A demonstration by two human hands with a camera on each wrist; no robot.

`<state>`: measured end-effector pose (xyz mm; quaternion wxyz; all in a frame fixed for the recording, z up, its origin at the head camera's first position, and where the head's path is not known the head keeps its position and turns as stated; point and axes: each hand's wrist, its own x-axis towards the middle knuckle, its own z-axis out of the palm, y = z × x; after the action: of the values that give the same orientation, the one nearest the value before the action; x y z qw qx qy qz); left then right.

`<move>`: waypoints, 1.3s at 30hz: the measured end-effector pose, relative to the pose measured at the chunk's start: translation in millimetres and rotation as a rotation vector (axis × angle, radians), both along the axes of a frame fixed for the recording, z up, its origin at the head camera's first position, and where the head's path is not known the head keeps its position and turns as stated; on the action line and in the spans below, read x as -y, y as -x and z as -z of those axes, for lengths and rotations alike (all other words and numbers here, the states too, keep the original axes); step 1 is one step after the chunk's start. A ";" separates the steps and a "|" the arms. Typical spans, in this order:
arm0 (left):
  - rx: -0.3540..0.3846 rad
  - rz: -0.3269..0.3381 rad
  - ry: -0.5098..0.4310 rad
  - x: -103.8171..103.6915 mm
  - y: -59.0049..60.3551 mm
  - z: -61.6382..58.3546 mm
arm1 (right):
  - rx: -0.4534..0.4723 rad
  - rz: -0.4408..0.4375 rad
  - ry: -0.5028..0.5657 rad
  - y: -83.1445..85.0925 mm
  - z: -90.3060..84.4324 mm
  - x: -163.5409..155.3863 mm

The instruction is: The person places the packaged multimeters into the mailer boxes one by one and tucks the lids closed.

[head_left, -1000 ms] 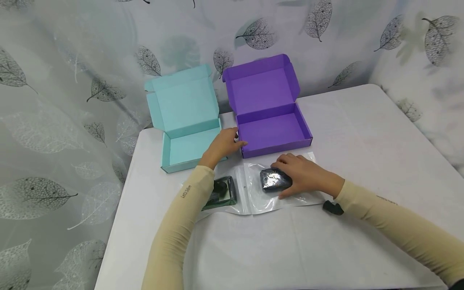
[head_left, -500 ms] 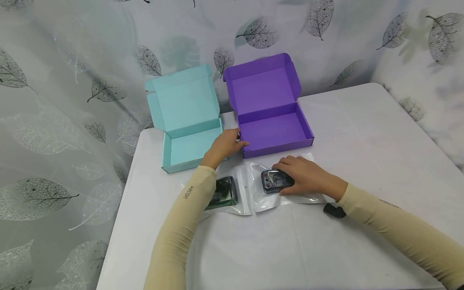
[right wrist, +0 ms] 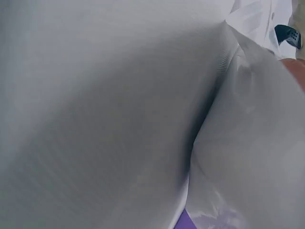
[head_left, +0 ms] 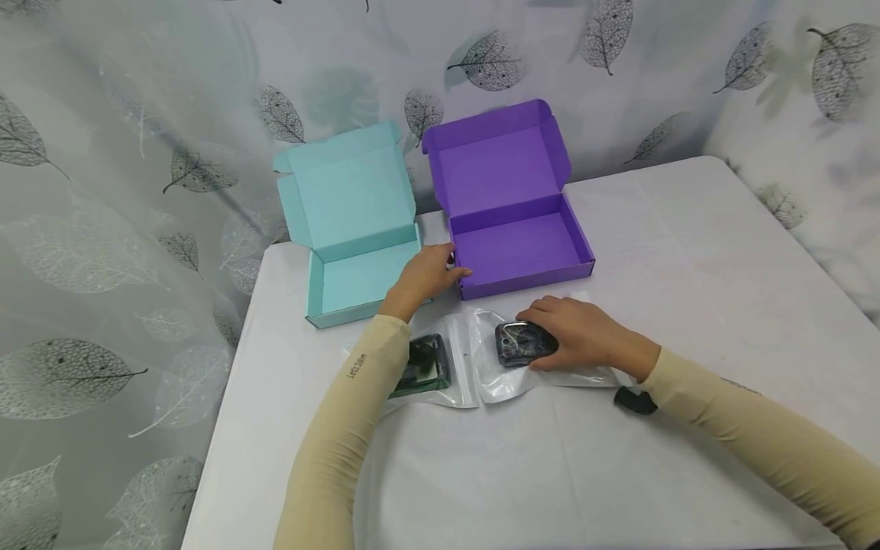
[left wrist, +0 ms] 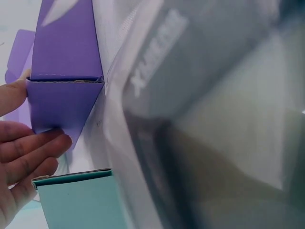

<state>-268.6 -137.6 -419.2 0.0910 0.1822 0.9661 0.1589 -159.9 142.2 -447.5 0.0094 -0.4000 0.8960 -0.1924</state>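
My left hand (head_left: 428, 279) pinches the near left corner of the open purple box (head_left: 525, 283), thumb on the inside of the wall and fingers along its outer side, as the left wrist view shows of the purple wall (left wrist: 62, 105). My right hand (head_left: 577, 332) grips a dark, rounded, glossy device (head_left: 519, 344) inside a clear zip bag (head_left: 498, 386) that lies in front of the purple box. Under my left forearm, partly covered, is a second clear bag (head_left: 459, 382) with a black-and-green item (head_left: 429, 363). Plastic blurs most of the right wrist view.
An open mint-green box (head_left: 360, 283) stands left of the purple one, its lid raised. A small black piece (head_left: 635, 400) lies beside my right forearm on the white-covered table (head_left: 481, 473). A leaf-print curtain (head_left: 344, 69) hangs behind the table.
The bagged device in my right hand has tilted slightly, and its bright glare has faded. My left hand keeps its hold on the purple box; the camera view shifted a little.
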 end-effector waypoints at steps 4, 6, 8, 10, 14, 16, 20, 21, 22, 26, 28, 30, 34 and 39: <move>0.002 -0.001 -0.012 0.1 -0.5 -0.6 | -0.014 -0.008 0.020 -0.4 -8.5 -0.3; 0.003 -0.001 -0.017 0.1 -0.7 -0.8 | -0.020 -0.008 0.024 0.2 -13.5 -0.3; 0.002 -0.003 -0.013 0.8 -0.4 -0.7 | -0.023 -0.003 0.018 1.5 -18.1 -0.2; -0.003 -0.005 -0.010 1.4 0.0 -0.5 | -0.016 0.004 0.009 3.5 -23.5 0.3; -0.008 -0.010 0.002 2.4 1.0 -0.5 | -0.014 0.013 0.009 9.1 -35.7 0.0; -0.010 -0.008 0.013 2.7 1.3 -0.5 | -0.016 0.016 0.013 13.1 -41.6 -0.9; -0.020 0.009 0.040 3.2 2.2 0.0 | -0.019 0.027 0.014 23.6 -52.6 -2.6; -0.024 0.014 0.043 3.3 2.5 0.4 | -0.020 0.033 0.009 26.5 -55.3 -2.9; -0.030 0.017 0.047 3.5 2.9 0.8 | -0.020 0.039 0.007 29.5 -58.3 -2.9; -0.044 0.022 0.051 3.4 3.1 1.2 | -0.038 0.059 -0.005 43.1 -68.5 -1.7; -0.044 0.023 0.057 3.2 2.7 0.6 | -0.043 0.062 -0.009 50.4 -72.3 -0.8; -0.042 0.026 0.067 2.9 1.8 -0.3 | -0.038 0.066 -0.016 57.8 -75.0 0.3; -0.040 0.028 0.080 2.4 0.5 -1.7 | -0.022 0.079 -0.036 74.1 -78.2 4.3; -0.040 0.021 0.055 2.7 0.2 -1.4 | 0.010 0.088 -0.053 92.9 -85.3 11.3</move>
<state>-268.8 -140.3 -417.8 0.0785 0.1927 0.9698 0.1277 -252.8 130.8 -362.2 0.0161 -0.3591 0.9174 -0.1708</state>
